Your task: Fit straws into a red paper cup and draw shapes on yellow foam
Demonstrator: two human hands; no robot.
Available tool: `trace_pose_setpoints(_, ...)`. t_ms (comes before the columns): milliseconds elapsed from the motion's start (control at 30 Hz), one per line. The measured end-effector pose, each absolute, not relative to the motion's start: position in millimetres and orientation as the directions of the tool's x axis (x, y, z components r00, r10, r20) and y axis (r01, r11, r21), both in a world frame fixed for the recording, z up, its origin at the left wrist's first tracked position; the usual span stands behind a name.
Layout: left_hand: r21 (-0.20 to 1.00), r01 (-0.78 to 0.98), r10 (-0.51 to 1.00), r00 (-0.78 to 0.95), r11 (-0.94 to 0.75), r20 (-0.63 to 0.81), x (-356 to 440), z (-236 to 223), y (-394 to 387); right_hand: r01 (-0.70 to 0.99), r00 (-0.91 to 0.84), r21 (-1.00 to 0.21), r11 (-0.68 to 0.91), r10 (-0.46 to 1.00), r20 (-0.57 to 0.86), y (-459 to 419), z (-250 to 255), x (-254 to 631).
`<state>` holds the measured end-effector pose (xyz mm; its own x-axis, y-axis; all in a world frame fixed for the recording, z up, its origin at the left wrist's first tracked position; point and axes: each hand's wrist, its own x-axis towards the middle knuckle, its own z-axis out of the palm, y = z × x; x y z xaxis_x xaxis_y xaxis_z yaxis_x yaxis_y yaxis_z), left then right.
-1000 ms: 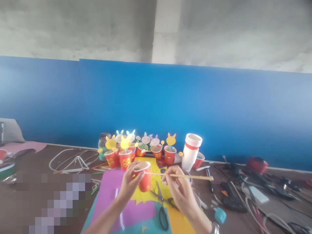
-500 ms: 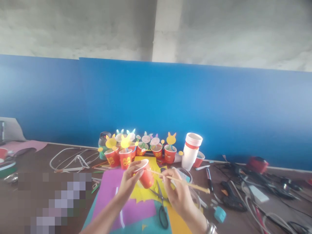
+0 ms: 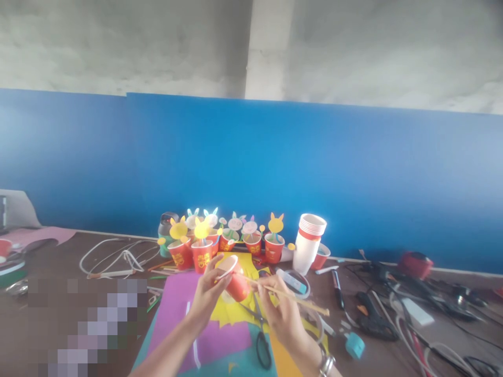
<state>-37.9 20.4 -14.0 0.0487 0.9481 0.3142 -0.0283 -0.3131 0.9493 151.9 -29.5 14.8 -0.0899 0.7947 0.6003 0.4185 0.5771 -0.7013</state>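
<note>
A red paper cup is tilted in my left hand, which is closed around its white rim. My right hand pinches a thin wooden stick. The stick's narrow tip points at the side of the cup; whether it touches or pierces the wall I cannot tell. Below the hands lie dark-handled scissors, partly behind my right hand, on sheets of yellow paper, purple paper and teal paper. A white straw-like strip lies on the purple sheet.
Behind the hands stand several red cups with paper animal heads. A stack of white cups rises to their right. A glue gun, a teal cube, a marker and tangled cables lie on the right. A blue partition stands behind.
My right hand and the stick have shifted slightly left, closer to the cup. The cup has tipped a little more onto its side. The left hand has barely moved.
</note>
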Motion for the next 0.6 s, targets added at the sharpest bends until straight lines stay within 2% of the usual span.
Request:
trace_pose_setpoints(200, 0.889, 0.105, 0.893, 0.121, -0.446, 0.434, -29, -6, 13, 0.440, -0.101, -0.701, 0.562, 0.806, 0.583, -34, 12, 145)
trace_pose_setpoints(333, 0.882, 0.090, 0.886, 0.033, -0.463, 0.462, -32, -6, 17, 0.348, -0.152, -0.759, 0.551, 0.831, 0.534, -25, 12, 148)
trace_pose_setpoints(400, 0.867, 0.105, 0.871, -0.011, -0.488, 0.491, -36, -8, 20, 0.192, -0.131, -0.890, 0.413, 0.910, 0.394, -19, 13, 151)
trace_pose_setpoints(467, 0.840, 0.156, 0.847, -0.036, -0.519, 0.530, -38, -9, 22, -0.010, -0.162, -0.992, 0.125, 0.979, 0.125, -14, 14, 154)
trace_pose_setpoints(500, 0.825, 0.186, 0.835, -0.040, -0.534, 0.549, -39, -9, 22, -0.072, -0.222, -0.997, -0.022, 0.975, -0.005, -13, 15, 154)
trace_pose_setpoints(533, 0.814, 0.201, 0.825, -0.044, -0.545, 0.563, -38, -10, 21, -0.085, -0.288, -0.987, -0.133, 0.952, -0.103, -13, 17, 154)
trace_pose_setpoints(600, 0.830, 0.149, 0.832, -0.064, -0.538, 0.551, -36, -10, 20, -0.019, -0.356, -0.978, -0.207, 0.916, -0.187, -15, 19, 153)
